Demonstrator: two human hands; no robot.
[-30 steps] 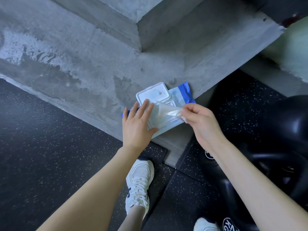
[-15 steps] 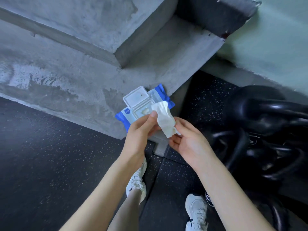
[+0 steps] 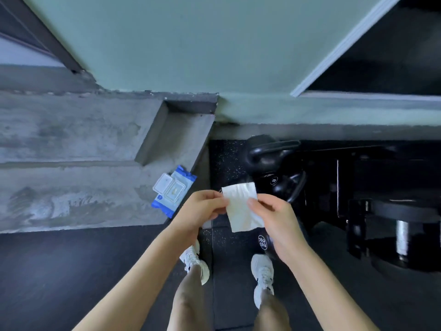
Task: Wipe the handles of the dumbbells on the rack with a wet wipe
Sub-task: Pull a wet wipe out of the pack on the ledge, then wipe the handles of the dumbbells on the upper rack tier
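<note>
A blue wipes pack lay on the concrete step; black kettlebells stood on the speckled floor.

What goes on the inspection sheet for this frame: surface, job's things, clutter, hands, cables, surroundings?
Surface: speckled rubber floor; concrete step at left.
Job's things: wet wipe spread between both hands; wipe pack on the step, lid open; what looks like a dumbbell on a dark rack at right.
Clutter: kettlebells on the floor ahead.
Hands: left hand pinches the wipe's left edge; right hand pinches its right edge.
Cables: nothing seen.
Surroundings: green wall; white shoes.
</note>
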